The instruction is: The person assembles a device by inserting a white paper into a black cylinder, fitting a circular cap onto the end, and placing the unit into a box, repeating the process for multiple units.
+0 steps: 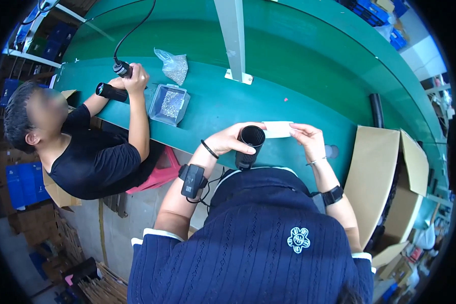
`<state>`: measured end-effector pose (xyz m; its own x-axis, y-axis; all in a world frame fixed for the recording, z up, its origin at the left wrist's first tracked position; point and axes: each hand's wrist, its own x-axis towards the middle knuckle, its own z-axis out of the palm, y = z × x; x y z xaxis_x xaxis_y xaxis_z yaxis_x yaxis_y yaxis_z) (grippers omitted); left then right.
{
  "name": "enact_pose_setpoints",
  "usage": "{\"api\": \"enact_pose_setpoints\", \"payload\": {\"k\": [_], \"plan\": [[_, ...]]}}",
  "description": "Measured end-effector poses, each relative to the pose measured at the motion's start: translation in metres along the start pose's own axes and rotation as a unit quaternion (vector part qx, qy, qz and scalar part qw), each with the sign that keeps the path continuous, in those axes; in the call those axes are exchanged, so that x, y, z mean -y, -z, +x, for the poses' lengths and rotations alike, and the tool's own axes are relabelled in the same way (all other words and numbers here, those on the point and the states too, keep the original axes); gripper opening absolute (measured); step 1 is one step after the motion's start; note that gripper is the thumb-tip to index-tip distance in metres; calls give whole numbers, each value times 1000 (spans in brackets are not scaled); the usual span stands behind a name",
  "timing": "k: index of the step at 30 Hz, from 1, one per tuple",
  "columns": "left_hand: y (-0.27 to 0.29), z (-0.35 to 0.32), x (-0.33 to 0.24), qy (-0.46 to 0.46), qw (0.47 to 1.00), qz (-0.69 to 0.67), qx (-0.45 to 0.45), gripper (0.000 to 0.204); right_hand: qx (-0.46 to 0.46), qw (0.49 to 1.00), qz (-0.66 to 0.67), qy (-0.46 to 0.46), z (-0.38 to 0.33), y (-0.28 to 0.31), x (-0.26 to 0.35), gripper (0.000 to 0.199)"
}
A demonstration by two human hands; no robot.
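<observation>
My left hand [234, 139] is wrapped around a black cylinder [246, 156], a hollow tube whose open end faces up, near the front edge of the green table [207, 126]. Between the fingertips of my right hand [310, 143] is one end of a white strip [277, 129], which looks like paper or a label. The strip's other end reaches the left hand's fingertips beside the tube; whether they pinch it I cannot tell. A small round, greyish disc [332, 151] lies just right of my right hand.
At left a co-worker holds a corded power screwdriver [122, 69] and a black cylinder [111, 92]. A clear bin [169, 105] and a plastic bag [175, 68] contain small metal parts. An open cardboard box [371, 169] and black tube [376, 110] stand right. A metal post [231, 40] rises behind.
</observation>
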<state>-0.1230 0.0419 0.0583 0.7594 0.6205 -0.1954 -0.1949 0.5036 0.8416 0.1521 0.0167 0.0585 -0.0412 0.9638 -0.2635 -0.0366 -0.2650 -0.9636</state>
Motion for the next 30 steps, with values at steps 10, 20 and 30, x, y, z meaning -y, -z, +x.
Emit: {"api": "enact_pose_setpoints", "payload": {"k": [10,20,30], "plan": [[13,15,-8,-100,980,-19,-170,50,-116,909,-253,310,-83,84,146,53],[2,2,21,-164,919,230,-275,64,-4,953,-234,193,-2,-3,118,48],[-3,16,9,-162,910,196,-328,64,80,972,-169,143,54,-19,114,52]]}}
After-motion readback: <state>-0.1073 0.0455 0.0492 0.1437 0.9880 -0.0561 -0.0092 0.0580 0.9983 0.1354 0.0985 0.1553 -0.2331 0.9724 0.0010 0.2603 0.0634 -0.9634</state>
